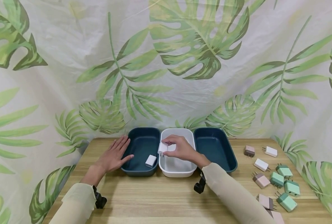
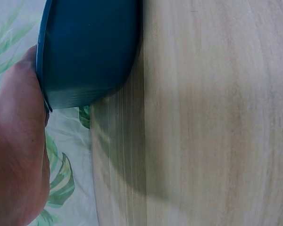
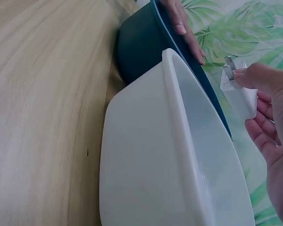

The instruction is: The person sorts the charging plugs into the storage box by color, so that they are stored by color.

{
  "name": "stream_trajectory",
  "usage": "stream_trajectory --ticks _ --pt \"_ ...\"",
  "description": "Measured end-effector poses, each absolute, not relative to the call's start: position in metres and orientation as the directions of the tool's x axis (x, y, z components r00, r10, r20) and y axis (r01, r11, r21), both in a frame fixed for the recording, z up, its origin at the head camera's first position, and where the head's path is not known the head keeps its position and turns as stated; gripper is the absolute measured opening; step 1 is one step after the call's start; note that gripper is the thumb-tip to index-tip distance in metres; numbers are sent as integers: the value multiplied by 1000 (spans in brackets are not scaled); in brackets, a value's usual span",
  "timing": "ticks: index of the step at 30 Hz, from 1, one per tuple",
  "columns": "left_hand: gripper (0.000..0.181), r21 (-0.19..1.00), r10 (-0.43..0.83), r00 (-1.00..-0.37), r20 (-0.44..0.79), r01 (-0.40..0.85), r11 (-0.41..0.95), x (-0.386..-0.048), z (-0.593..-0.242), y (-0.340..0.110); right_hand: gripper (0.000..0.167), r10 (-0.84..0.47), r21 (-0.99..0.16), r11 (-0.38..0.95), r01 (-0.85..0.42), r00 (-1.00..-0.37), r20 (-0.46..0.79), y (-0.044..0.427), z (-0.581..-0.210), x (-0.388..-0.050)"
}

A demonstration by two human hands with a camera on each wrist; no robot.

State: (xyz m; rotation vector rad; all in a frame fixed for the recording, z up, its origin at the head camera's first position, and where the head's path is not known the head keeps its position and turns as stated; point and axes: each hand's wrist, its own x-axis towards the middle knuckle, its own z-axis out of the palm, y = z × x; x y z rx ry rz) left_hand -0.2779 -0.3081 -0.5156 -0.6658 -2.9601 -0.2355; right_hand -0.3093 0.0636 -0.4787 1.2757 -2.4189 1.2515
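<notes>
My right hand [image 1: 181, 148] pinches a white charger plug [image 1: 162, 147] between thumb and fingers, above the border of the white bin [image 1: 177, 174] and the left dark blue bin [image 1: 140, 173]. In the right wrist view, the metal prongs of that charger plug [image 3: 240, 96] stick out beside the thumb. My left hand [image 1: 114, 155] rests on the left rim of the left blue bin, its fingers straight. Inside that bin, near its front right corner, lies another white charger plug [image 1: 150, 161].
A second dark blue bin [image 1: 214, 149] stands right of the white one. On the right of the wooden table [image 1: 160, 199] lie loose charger plugs: several green [image 1: 287, 202], two white [image 1: 261, 165] and several pink-and-brown [image 1: 261, 180]. A leaf-print cloth [image 1: 182, 62] hangs behind.
</notes>
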Motion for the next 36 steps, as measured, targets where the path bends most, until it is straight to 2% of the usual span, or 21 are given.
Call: stream_trajectory --ticks 9,15,24,36 --pt "87 121 398 -913 87 406 906 -276 -510 -306 48 -597 -650 325 -687 -682 422 45 -480 -315" --pt "87 117 407 -907 106 418 901 -275 -511 -307 46 -559 -704 319 -635 -726 401 31 -483 -320" --pt "87 113 400 -913 78 407 906 -275 -512 -307 45 -536 -741 286 -607 -743 402 21 -492 -327" --pt "87 138 400 -911 102 411 901 -276 -512 -306 46 -518 -764 298 -573 -769 374 16 -494 -334"
